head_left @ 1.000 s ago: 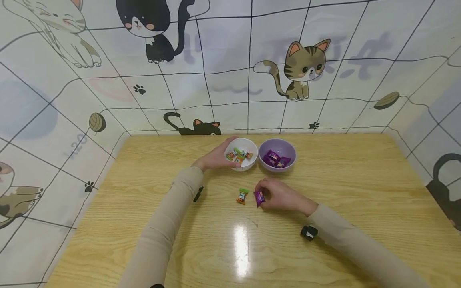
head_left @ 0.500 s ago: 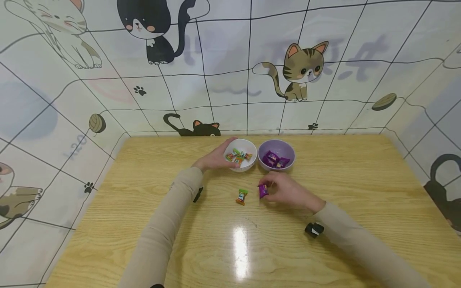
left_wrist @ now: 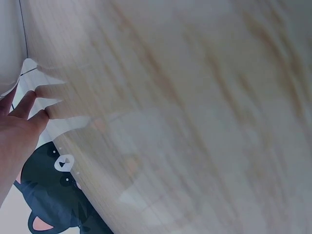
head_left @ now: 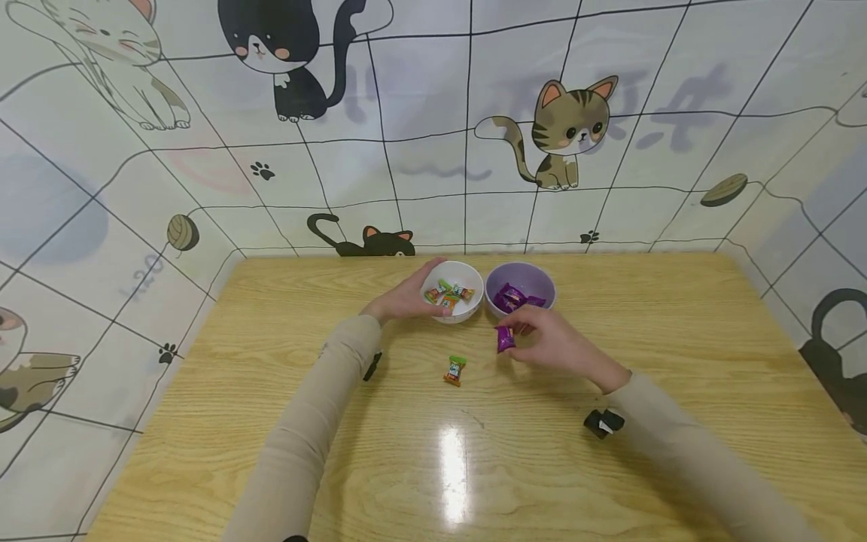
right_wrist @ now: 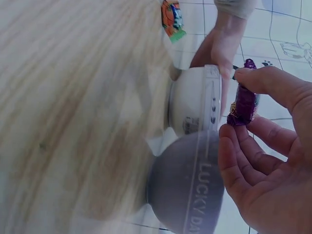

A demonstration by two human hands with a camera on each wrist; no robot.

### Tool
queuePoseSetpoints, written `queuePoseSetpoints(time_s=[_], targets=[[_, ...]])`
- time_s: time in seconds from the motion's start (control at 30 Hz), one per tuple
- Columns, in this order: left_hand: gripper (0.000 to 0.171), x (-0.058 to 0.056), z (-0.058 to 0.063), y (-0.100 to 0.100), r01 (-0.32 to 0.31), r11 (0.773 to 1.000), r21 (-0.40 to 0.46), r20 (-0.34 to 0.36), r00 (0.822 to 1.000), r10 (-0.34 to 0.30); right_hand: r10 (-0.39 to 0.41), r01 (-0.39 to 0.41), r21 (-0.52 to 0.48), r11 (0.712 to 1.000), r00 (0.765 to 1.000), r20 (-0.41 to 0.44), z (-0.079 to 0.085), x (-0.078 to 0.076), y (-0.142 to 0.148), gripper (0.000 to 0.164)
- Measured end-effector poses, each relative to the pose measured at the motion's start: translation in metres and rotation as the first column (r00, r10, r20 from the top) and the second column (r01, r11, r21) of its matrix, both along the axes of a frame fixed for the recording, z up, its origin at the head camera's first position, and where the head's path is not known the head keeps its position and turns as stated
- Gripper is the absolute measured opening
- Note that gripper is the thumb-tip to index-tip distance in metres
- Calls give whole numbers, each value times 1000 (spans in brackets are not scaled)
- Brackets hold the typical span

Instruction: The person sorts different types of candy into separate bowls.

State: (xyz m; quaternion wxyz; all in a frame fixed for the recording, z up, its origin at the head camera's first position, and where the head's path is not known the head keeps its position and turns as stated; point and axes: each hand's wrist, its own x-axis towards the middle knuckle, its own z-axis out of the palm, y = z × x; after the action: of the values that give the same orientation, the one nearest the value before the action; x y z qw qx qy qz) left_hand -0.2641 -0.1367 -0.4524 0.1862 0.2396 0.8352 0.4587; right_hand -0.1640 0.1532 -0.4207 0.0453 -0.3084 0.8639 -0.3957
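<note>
My left hand point(head_left: 406, 296) grips the side of a white bowl point(head_left: 463, 317), thumb at the near rim. Several orange-and-green wrapped candies lie inside it. Between thumb and fingertips, my right hand point(head_left: 558, 344) pinches a purple wrapped candy point(head_left: 505, 339) just in front of the purple bowl point(head_left: 538, 275). The right wrist view shows this candy point(right_wrist: 245, 100) raised above the table, level with the bowls' rims. Several purple candies point(head_left: 509, 296) sit in the purple bowl, partly hidden by my right hand. In the left wrist view, only part of the left hand point(left_wrist: 19, 134) appears beside the bowl.
One orange-and-green candy point(head_left: 454, 370) lies on the wooden table point(head_left: 379, 467) in front of the bowls. The two bowls stand side by side near the back edge, against a wall covering point(head_left: 433, 173) printed with cats.
The right hand has lifted the purple candy and carried it back and to the right, up to the purple bowl. The left hand stays on the white bowl.
</note>
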Motion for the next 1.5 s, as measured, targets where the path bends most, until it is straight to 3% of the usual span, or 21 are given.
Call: queuePoseSetpoints(time_s=[0.23,0.6,0.87,1.2,1.5], targets=[[101,1,1,1,0,1000,1,-1,1000,0,-47,46,-74,996,999,-6,9,-5,9,39],[101,0,-1,0,-2,1000,-10,-22,1000,2,-144,144,-68,987,990,-5,15,-18,18,37],[101,1,1,0,3,1000,-2,-10,1000,-3,-169,168,-42,985,986,-4,12,-26,22,36],[99,14,30,2,32,999,31,42,999,-33,-208,208,8,978,978,7,13,-32,24,40],[101,1,2,0,1,1000,-2,1,1000,-1,-244,245,-22,969,969,37,12,-30,31,41]])
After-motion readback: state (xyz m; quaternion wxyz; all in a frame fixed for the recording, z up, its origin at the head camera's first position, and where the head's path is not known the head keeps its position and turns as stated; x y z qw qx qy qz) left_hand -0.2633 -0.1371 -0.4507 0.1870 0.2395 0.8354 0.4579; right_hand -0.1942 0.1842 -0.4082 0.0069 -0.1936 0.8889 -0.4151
